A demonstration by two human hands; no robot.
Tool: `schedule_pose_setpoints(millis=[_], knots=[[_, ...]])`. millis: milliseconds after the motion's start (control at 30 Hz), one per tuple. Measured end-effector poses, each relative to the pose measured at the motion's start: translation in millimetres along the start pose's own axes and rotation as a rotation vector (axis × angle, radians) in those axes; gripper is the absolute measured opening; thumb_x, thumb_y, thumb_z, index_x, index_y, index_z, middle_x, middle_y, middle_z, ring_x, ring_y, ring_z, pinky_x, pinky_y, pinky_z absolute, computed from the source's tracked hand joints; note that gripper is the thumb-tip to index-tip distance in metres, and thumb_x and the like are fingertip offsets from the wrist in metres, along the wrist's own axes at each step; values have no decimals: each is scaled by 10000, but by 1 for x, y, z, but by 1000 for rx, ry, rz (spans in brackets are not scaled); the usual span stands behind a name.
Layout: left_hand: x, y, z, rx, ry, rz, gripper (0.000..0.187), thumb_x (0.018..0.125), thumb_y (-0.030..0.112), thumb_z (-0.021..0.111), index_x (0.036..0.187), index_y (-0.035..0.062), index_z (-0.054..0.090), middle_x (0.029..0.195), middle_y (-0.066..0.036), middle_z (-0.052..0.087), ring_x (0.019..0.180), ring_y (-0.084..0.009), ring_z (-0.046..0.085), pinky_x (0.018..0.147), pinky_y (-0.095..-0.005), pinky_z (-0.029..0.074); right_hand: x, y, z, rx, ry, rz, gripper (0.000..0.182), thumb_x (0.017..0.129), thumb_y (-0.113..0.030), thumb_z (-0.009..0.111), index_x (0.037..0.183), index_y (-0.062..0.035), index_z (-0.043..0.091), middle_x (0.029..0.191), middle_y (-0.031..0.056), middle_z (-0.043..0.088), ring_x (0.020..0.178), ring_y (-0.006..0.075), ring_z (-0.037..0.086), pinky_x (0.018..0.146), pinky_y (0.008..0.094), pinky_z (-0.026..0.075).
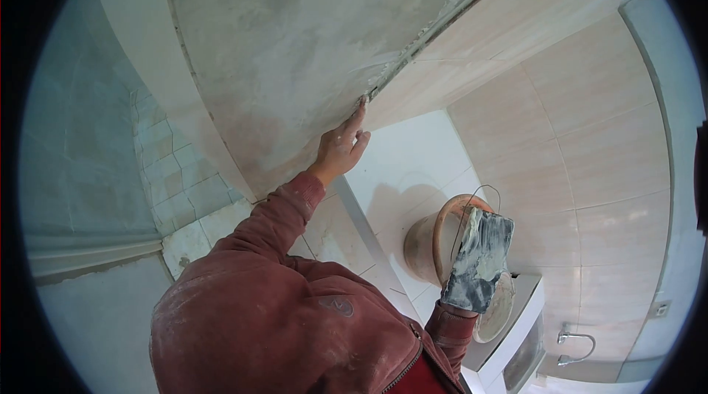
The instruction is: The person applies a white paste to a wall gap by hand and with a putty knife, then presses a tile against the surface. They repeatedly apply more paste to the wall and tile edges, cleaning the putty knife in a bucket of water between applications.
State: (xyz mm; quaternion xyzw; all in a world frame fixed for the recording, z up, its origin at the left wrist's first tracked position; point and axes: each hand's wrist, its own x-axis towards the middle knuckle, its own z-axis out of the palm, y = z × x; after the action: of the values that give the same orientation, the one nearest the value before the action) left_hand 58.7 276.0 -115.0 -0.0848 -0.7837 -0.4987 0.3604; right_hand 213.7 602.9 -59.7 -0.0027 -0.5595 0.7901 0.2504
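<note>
My left hand (341, 149) reaches up to the lower edge of a grey plastered surface (273, 47). Its index finger is stretched out, with white paste on the tip, touching the seam (402, 62) beside the tiles. The thumb stands apart, and no tool shows in this hand. Low on the right, a dark flat plate smeared with pale plaster (481, 261) is held up at the end of my right sleeve (450, 331). The plate hides my right hand. Close behind it are a brown bucket (422, 249) with a wire handle and a round pale container (495, 313).
Large beige wall tiles (590, 143) cover the right side. A white ledge (413, 147) lies below the seam. At the lower right are a sink (525, 357), a tap (579, 342) and a wall socket (658, 310). Smaller tiles (173, 165) show on the left.
</note>
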Motion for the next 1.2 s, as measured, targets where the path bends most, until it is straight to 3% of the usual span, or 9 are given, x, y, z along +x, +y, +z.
schedule_pose_setpoints(millis=[300, 367, 600, 700, 833, 867, 933, 1033, 1200], knots=[[4, 1, -2, 60, -60, -56, 620, 815, 116, 539, 1395, 101, 320, 1179, -174, 574, 722, -257, 635, 673, -363, 516, 3, -2, 9, 8, 5, 33, 551, 857, -85, 558, 1346, 16, 324, 1231, 176, 513, 1028, 254, 587, 823, 307, 527], [2, -11, 3, 128, 116, 193, 615, 834, 118, 544, 1401, 102, 306, 816, -122, 640, 624, -238, 607, 590, -368, 485, 4, 0, 11, 16, 2, 42, 550, 858, -87, 557, 1346, 15, 325, 1237, 175, 508, 1041, 255, 580, 835, 311, 522], [1, 12, -9, 232, -75, -8, 616, 829, 145, 556, 1392, 76, 315, 822, -136, 627, 605, -264, 599, 556, -377, 480, 3, -6, 12, 21, 2, 70, 547, 863, -95, 555, 1347, 13, 326, 1260, 171, 492, 1086, 259, 555, 877, 322, 503], [-38, 28, -3, 132, -135, -53, 606, 810, 94, 566, 1376, 68, 352, 739, -101, 570, 557, -201, 545, 551, -316, 465, -15, -36, 92, 430, -92, 100, 551, 873, -131, 555, 1354, 2, 322, 1320, 153, 438, 1201, 265, 455, 997, 348, 404], [-51, 116, 4, -457, -448, -6, 589, 774, -9, 553, 1343, 37, 408, 667, -19, 434, 563, -103, 406, 563, -228, 399, -4, -16, 41, 438, -309, 134, 504, 951, -175, 403, 1408, -42, 237, 1426, 142, 317, 1301, 252, 334, 1088, 368, 268], [-49, 129, 7, -613, -518, 52, 587, 765, -35, 544, 1335, 27, 419, 666, -3, 406, 580, -85, 373, 573, -210, 380, -7, -18, 34, 429, -277, 119, 504, 951, -175, 403, 1408, -42, 237, 1426, 142, 317, 1301, 252, 334, 1088, 368, 268], [-48, 143, 14, -694, -548, 103, 592, 768, -34, 537, 1344, 23, 409, 659, 2, 397, 573, -83, 372, 570, -212, 373, -14, -25, 49, 917, -374, 389, 462, 948, -249, 373, 1362, -51, 323, 1348, 165, 408, 1197, 302, 456, 985, 417, 416], [-49, 151, 18, -707, -610, 158, 606, 760, -30, 540, 1348, 22, 404, 646, -1, 397, 562, -89, 373, 568, -218, 375, -17, -22, 42, 948, -195, 489, 453, 951, -268, 361, 1355, -63, 338, 1335, 174, 420, 1160, 313, 489, 929, 436, 465], [-50, 156, 18, -677, -600, 167, 611, 748, -17, 542, 1344, 24, 412, 623, 0, 389, 535, -96, 363, 548, -228, 369, -20, -19, 37, 965, -236, 472, 456, 946, -269, 364, 1345, -49, 351, 1305, 179, 451, 1134, 319, 511, 919, 441, 471]])
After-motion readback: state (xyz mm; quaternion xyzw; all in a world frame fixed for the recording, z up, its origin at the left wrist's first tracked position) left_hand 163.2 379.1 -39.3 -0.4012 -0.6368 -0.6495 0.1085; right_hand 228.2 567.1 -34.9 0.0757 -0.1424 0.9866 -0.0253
